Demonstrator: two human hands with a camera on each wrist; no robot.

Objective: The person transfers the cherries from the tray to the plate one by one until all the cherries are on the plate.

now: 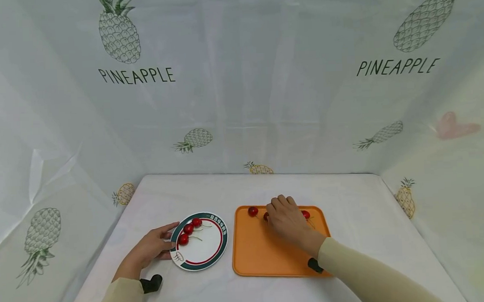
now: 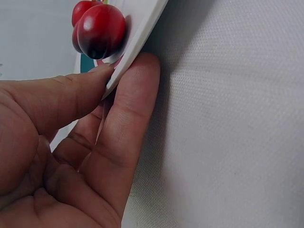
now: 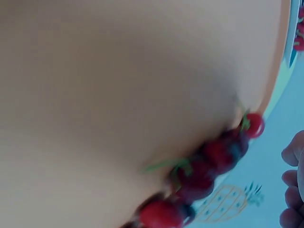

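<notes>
My left hand (image 1: 149,248) pinches the left rim of a white plate (image 1: 205,247) with a green and red border, thumb on top and fingers underneath. Three red cherries (image 1: 188,228) with stems lie on the plate's left side; some also show close above the thumb in the left wrist view. My right hand (image 1: 287,219) hovers over the far part of an orange tray (image 1: 254,254), partly covering a row of cherries (image 1: 252,211). In the right wrist view several dark red cherries (image 3: 194,178) line the tray's edge, apart from the loosely bent fingers (image 3: 293,194).
A white cloth (image 1: 179,194) covers the table. The tray stands right of the plate with a narrow gap between. Behind and at both sides hang white curtains (image 1: 255,87) printed with pineapples. Dark wrist straps (image 1: 151,284) show at both sleeves.
</notes>
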